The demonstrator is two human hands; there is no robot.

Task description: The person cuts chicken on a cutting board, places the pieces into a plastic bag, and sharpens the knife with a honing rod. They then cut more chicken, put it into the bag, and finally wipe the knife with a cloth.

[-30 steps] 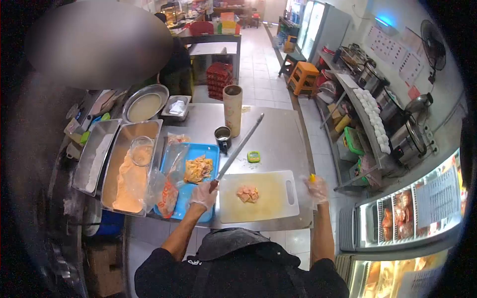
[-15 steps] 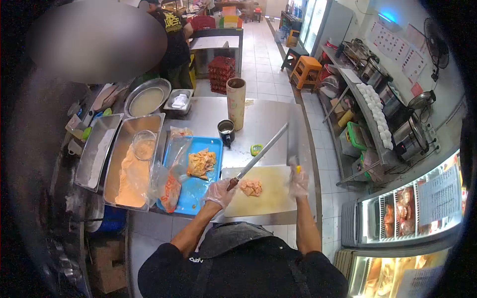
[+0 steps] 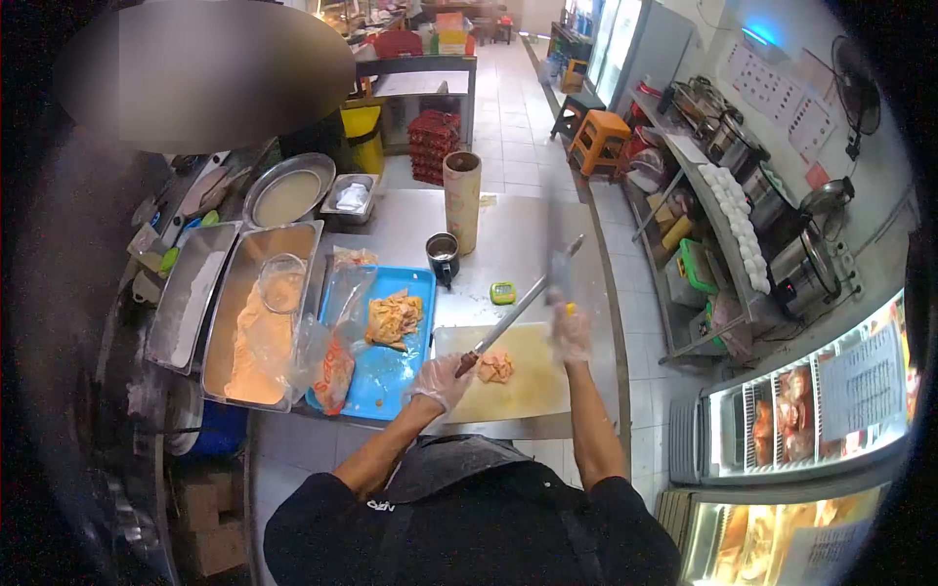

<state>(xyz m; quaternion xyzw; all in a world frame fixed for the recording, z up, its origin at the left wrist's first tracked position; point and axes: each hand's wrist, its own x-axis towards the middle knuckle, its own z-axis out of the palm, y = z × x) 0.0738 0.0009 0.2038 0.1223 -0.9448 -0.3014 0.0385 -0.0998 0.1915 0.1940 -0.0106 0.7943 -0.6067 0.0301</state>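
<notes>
My left hand (image 3: 440,382), in a clear plastic glove, is closed around the brown handle of a sharpening steel (image 3: 516,311) that slants up to the right. Gloved too, my right hand (image 3: 572,335) grips a knife (image 3: 558,234) with a bit of yellow at its handle; the blade points upward, blurred, near or across the steel. Below them, a small pile of raw meat (image 3: 495,367) lies on the pale yellow cutting board (image 3: 532,396). Left of the board, a blue tray (image 3: 383,387) holds more meat pieces (image 3: 395,319) and a plastic bag (image 3: 337,376).
Past the board are a green timer (image 3: 502,293), a dark mug (image 3: 443,258) and a tall patterned cylinder (image 3: 462,205). To the left stand a metal pan of orange flour (image 3: 256,342), a pan of white powder (image 3: 195,303) and a round bowl (image 3: 286,191). A shelf is at right.
The knife and my right hand have moved left and slightly up, bringing the blade closer to the steel. My left hand shifted slightly right. A person at the back left has gone from sight.
</notes>
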